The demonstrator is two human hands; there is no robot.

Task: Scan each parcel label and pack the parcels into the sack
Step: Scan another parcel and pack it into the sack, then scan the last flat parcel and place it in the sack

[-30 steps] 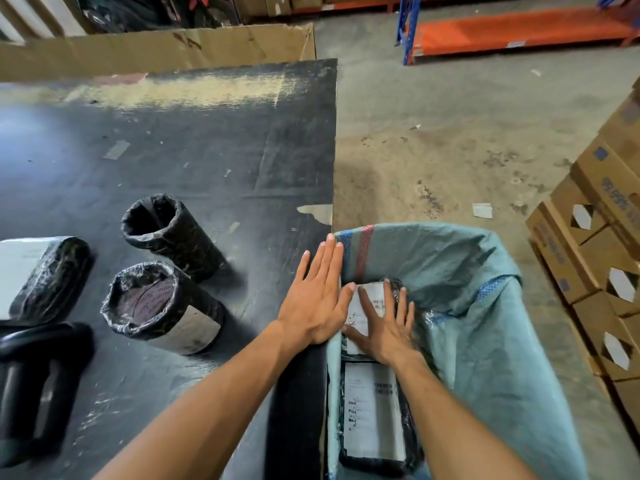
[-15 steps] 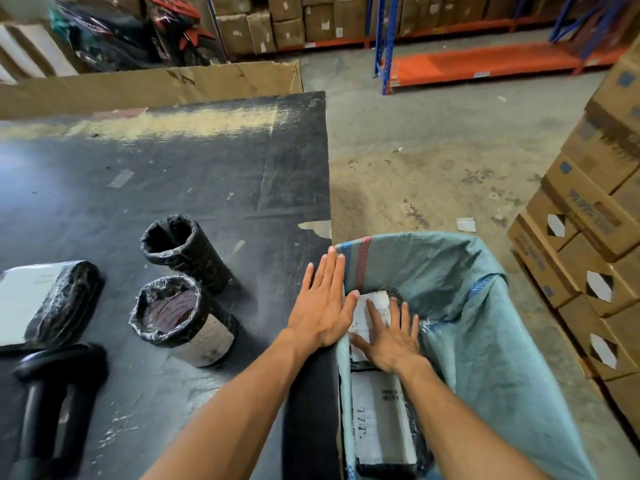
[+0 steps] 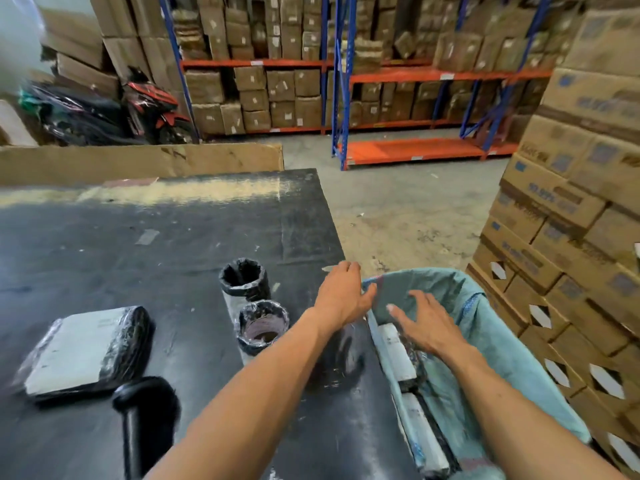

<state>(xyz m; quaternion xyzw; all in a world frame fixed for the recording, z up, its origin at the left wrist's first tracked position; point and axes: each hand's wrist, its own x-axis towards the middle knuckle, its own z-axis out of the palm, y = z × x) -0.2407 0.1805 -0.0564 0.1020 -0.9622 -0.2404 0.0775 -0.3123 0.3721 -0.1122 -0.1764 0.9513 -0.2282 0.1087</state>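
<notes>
A teal woven sack hangs open at the right edge of the black table. Two black-wrapped parcels with white labels lie inside it, one above the other. My right hand hovers over the sack's mouth, fingers spread, holding nothing. My left hand rests at the table's corner beside the sack's rim, fingers curled, holding nothing. On the table stand two black-wrapped cylinder parcels, the far one and the near one, and a flat parcel with a white label lies at the left. A black handheld scanner lies near the front edge.
Stacked cardboard boxes stand close on the right of the sack. A cardboard sheet lines the table's far edge. Beyond are blue and orange racks full of boxes and a parked motorbike. Bare concrete floor lies between.
My view has tilted up, showing the racks. My right hand has lifted off the parcel in the sack. My left hand has shifted slightly and curled its fingers.
</notes>
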